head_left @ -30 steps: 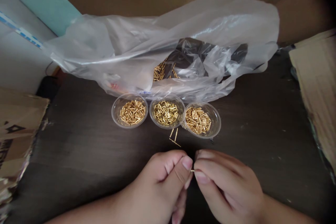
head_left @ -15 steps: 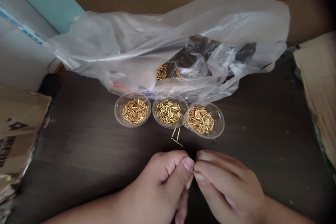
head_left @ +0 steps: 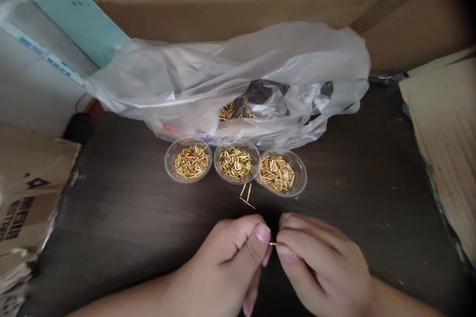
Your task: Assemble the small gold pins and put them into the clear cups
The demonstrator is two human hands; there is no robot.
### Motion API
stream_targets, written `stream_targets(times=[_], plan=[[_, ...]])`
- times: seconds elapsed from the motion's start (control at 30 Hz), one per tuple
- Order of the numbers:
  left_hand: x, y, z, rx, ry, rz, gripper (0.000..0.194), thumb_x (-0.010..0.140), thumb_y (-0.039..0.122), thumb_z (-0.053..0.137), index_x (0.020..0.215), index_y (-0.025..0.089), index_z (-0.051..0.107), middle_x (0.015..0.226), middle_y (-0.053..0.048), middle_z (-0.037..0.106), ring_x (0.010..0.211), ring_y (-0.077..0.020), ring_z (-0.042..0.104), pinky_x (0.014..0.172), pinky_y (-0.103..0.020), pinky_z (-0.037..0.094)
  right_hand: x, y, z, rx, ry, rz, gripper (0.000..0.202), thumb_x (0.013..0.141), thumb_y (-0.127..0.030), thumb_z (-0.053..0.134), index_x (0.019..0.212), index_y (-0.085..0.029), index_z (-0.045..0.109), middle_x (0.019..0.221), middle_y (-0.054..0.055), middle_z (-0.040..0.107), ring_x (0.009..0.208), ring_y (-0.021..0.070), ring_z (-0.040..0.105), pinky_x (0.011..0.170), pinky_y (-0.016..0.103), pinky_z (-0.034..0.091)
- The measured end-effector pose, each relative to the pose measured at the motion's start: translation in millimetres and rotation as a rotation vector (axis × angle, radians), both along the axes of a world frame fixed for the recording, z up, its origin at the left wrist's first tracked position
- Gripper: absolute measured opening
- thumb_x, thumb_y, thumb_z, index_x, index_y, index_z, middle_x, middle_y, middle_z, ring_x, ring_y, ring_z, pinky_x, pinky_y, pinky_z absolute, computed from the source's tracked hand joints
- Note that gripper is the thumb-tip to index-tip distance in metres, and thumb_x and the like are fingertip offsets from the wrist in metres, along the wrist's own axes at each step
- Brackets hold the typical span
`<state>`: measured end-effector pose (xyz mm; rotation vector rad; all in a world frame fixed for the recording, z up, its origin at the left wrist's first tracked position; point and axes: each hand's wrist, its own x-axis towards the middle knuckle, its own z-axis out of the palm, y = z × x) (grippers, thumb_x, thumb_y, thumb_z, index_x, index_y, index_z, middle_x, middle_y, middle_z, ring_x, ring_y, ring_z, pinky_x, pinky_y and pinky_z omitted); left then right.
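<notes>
A thin gold pin (head_left: 273, 243) spans the small gap between my two hands. My right hand (head_left: 322, 262) pinches it between thumb and forefinger. The fingers of my left hand (head_left: 238, 257) are closed at the pin's other end; what lies inside them is hidden. Three clear round cups stand in a row beyond my hands: the left cup (head_left: 188, 160), the middle cup (head_left: 237, 161) and the right cup (head_left: 282, 172), each holding many small gold pieces. Several loose gold pins (head_left: 248, 196) lie just in front of the middle cup.
Behind the cups spreads a crumpled clear plastic bag (head_left: 193, 74) with gold pins inside. Cardboard (head_left: 230, 15) rises at the back. More cardboard stands at the left (head_left: 33, 188) and right (head_left: 446, 148) of the dark table (head_left: 126, 198).
My hands have drawn slightly apart, and more of the gold pin shows between them. The view has shifted, so the bag and cups appear a little lower.
</notes>
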<state>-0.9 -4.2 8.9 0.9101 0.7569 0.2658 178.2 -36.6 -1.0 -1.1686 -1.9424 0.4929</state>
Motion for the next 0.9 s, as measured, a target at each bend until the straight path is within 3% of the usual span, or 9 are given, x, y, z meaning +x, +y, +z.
stream_targets(times=[0.23,0.47,0.57,0.73,0.83,0.9], plan=[[-5.3,2.5,-0.9,0.089,-0.006,-0.052,0.045,0.103,0.058,0.041,0.082,0.018,0.045,0.051,0.008,0.042,0.042,-0.006,0.041,0.044,-0.016,0.032,3.7,2.3,-2.2,-0.006,0.071,0.001,0.019,0.093,-0.006,0.044,0.08,-0.017,0.053,0.064,-0.001,0.049,0.057,0.0107,0.047,0.054,0.023,0.041],[-6.9,-0.2,-0.6,0.201,0.04,-0.01,0.045,0.097,0.06,0.051,0.086,0.017,0.046,0.054,0.007,0.044,0.041,-0.0061,0.045,0.041,-0.014,0.035,0.6,-2.8,-12.3,-0.028,0.112,0.077,0.016,0.093,-0.007,0.045,0.084,-0.016,0.053,0.069,0.0,0.05,0.062,0.0116,0.046,0.058,0.026,0.04],[-9.0,0.5,-0.5,0.235,0.04,-0.016,0.045,0.098,0.059,0.051,0.085,0.017,0.047,0.054,0.007,0.045,0.042,-0.0062,0.047,0.042,-0.014,0.036,-0.7,-3.9,-8.3,0.004,0.113,0.087,0.017,0.093,-0.006,0.044,0.083,-0.016,0.052,0.07,0.001,0.051,0.063,0.012,0.046,0.06,0.027,0.041],[-10.4,2.4,-6.9,0.235,0.022,-0.023,0.047,0.098,0.062,0.049,0.085,0.017,0.046,0.05,0.007,0.045,0.041,-0.0067,0.045,0.042,-0.015,0.034,8.9,0.6,27.0,0.036,0.089,0.007,0.018,0.092,-0.006,0.045,0.086,-0.016,0.058,0.076,0.003,0.061,0.067,0.0122,0.055,0.062,0.026,0.046],[-10.0,3.1,-11.6,0.222,0.003,-0.014,0.049,0.096,0.065,0.05,0.086,0.018,0.045,0.049,0.008,0.044,0.039,-0.0067,0.044,0.041,-0.015,0.033,17.5,17.6,58.3,-0.035,0.043,-0.043,0.02,0.096,-0.009,0.046,0.095,-0.019,0.063,0.097,0.005,0.07,0.089,0.0138,0.066,0.078,0.026,0.053],[-9.8,3.3,-13.1,0.24,0.006,-0.007,0.051,0.095,0.068,0.049,0.085,0.018,0.045,0.049,0.008,0.043,0.038,-0.0065,0.043,0.041,-0.016,0.032,17.8,40.1,78.1,-0.081,-0.002,-0.004,0.02,0.099,-0.014,0.046,0.091,-0.02,0.064,0.112,0.005,0.071,0.105,0.0158,0.067,0.091,0.029,0.052]])
